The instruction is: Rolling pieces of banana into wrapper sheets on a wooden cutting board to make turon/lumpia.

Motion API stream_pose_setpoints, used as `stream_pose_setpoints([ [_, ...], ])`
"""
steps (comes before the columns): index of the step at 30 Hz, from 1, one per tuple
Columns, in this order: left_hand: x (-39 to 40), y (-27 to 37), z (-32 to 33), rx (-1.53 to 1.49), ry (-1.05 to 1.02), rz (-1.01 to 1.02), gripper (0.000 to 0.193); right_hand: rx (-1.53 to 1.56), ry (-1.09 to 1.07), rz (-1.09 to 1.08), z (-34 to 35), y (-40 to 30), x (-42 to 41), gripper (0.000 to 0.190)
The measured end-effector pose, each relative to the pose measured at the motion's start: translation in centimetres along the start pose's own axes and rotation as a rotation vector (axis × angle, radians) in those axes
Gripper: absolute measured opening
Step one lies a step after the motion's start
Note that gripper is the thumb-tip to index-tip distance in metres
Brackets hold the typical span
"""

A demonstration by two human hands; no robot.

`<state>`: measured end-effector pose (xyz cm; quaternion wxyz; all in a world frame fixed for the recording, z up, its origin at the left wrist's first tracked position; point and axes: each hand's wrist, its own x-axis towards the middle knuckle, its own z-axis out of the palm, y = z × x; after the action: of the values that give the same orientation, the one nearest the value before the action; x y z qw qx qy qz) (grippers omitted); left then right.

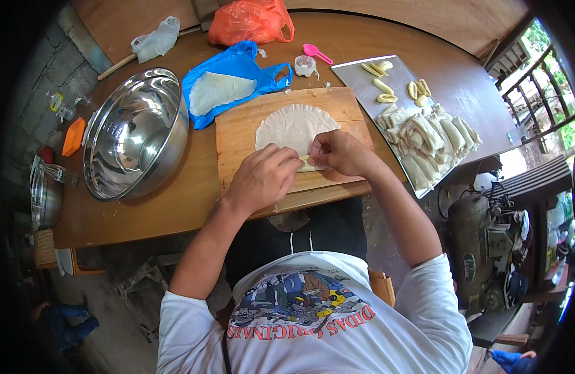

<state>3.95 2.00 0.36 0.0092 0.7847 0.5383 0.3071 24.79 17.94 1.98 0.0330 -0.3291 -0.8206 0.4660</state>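
Note:
A round, thin wrapper sheet (297, 122) lies on a wooden board (236, 135), its near edge under and between my hands. A pale yellow banana slice (306, 164) lies along that near edge. My left hand (269, 175) rests with its fingertips at the slice's left end. My right hand (336, 152) pinches at the right end, thumb and fingers close together. To the right, a metal tray (353, 70) bears several banana slices (382, 86) at its far part and a heap of rolled, wrapped pieces (428, 140) at its near part.
A large steel bowl (138, 135) stands left of the board. Behind the board lie a blue plastic bag (231, 65) with more wrapper sheets (219, 91) on it, a small plastic cup (305, 66), a pink scoop (318, 53) and a red plastic bag (250, 21). The table's near edge runs before me.

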Motion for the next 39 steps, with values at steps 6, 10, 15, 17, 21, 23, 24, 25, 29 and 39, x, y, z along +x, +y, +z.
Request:
stream_pose_setpoints([
  [6,0.4,-0.2,0.3,0.063,0.021,0.024,0.017,0.071,-0.052,0.121,-0.4,-0.3,0.6,0.015],
  [10,0.4,-0.8,0.6,-0.011,0.007,0.015,0.017,-0.334,0.405,-0.230,1.5,-1.3,-3.1,0.016],
  [15,0.9,-1.2,0.5,-0.103,0.025,-0.006,0.017,-0.544,0.544,-0.641,4.9,-0.1,-5.0,0.024],
  [17,1.1,-1.6,0.5,-0.196,0.016,-0.083,0.018,-0.552,0.588,-0.660,4.9,0.7,-4.1,0.023],
  [21,1.5,-1.6,0.3,-0.201,-0.005,-0.140,0.020,-0.522,0.508,-0.611,3.9,1.0,-2.7,0.023],
  [23,1.6,-1.4,0.3,-0.183,0.073,-0.094,0.020,-0.506,0.476,-0.565,3.0,0.8,-2.3,0.021],
  [24,1.7,-1.5,0.4,-0.183,0.070,-0.096,0.020,-0.438,0.463,-0.545,2.7,0.7,-2.1,0.019],
  [25,2.0,-1.8,0.7,-0.205,0.051,-0.144,0.019,-0.370,0.450,-0.525,2.4,0.6,-1.9,0.017],
  [29,3.1,-2.9,0.9,-0.193,-0.021,-0.267,0.016,-0.290,0.422,-0.440,1.7,0.1,-0.5,0.016],
  [39,3.5,-3.6,0.9,-0.237,0.045,-0.252,0.030,-0.442,0.424,-0.443,1.3,0.0,0.7,0.019],
])
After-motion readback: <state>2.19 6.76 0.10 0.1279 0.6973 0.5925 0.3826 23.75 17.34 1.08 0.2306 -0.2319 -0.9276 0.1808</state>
